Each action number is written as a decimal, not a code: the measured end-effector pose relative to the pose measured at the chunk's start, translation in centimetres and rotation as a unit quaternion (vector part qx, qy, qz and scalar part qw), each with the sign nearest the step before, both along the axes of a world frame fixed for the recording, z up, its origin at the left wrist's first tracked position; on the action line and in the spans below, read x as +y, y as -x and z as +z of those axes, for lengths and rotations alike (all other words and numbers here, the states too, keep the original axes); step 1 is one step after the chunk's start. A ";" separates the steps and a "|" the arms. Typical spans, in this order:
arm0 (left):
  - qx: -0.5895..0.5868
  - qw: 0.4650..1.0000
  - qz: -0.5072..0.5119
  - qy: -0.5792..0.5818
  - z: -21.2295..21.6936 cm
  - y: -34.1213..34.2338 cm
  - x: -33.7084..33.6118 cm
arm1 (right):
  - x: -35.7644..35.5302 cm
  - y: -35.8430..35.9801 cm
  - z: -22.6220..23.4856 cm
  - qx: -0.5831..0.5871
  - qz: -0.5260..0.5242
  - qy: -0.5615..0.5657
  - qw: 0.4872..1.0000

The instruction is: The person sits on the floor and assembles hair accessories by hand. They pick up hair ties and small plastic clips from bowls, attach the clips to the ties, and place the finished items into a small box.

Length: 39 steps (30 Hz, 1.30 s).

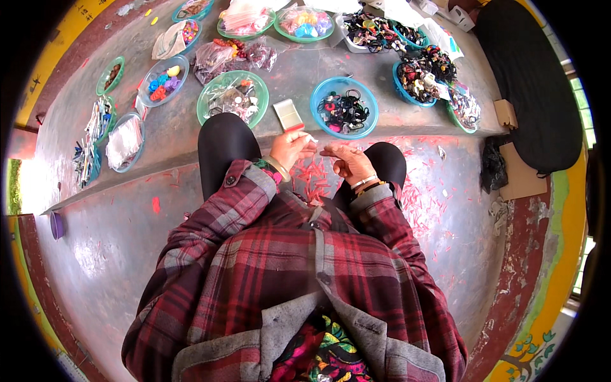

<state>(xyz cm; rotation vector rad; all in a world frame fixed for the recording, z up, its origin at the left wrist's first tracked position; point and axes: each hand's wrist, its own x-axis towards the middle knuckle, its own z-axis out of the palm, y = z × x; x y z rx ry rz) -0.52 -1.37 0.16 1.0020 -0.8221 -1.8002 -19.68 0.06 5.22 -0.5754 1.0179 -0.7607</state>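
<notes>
My left hand [293, 148] is closed in a pinch, with a small white piece [313, 140] at its fingertips, too small to name. Close to its right, my right hand [348, 162] has its fingers curled and its fingertips together; whatever they hold is too small to make out. Just beyond my left hand lies a small cream box with a red edge [288, 116]. A blue basin [313, 102] of black hair ties stands ahead of my right hand. Left of the box is a green basin [202, 102] holding small bagged items.
Red paper-like scraps [417, 197] litter the floor between and right of my knees. More basins with beads, bags and black cords line the raised concrete ledge [289, 63]. A black cushion-like pad [528, 83] and cardboard [522, 175] lie at right; a purple cup [57, 226] sits far left.
</notes>
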 end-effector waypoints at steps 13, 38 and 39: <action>-0.035 0.998 -0.059 -0.012 0.7 0.3 0.5 | -0.2 0.5 -1.5 0.023 0.038 0.021 0.999; 0.048 0.983 -0.146 0.097 2.5 -0.1 2.7 | 3.1 -0.8 3.1 0.044 0.134 0.069 0.988; 0.034 0.985 -0.141 0.094 2.5 -0.3 2.6 | 3.1 -0.9 3.8 0.086 0.152 0.086 0.981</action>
